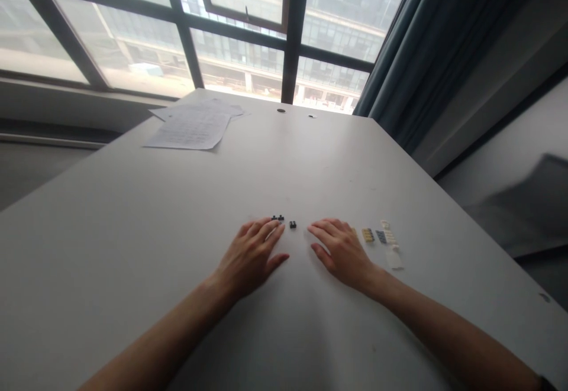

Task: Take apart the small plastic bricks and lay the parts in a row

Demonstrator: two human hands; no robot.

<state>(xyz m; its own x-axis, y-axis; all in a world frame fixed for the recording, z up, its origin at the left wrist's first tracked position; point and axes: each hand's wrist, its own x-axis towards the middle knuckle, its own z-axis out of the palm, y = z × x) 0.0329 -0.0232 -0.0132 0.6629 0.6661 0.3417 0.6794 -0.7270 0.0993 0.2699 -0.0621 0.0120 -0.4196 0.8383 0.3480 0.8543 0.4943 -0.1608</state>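
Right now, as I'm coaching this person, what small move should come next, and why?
Perhaps ease the right hand toward the small, squarish black block: it sits between both hands, while the left hand partly hides other small black pieces.

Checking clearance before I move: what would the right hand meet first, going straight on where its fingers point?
The right hand would probably meet the small black block first, though depth and exact line are unclear.

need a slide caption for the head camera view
Left hand and right hand, palms down, flank a small black brick on a white table; tan pieces lie beside the right hand.
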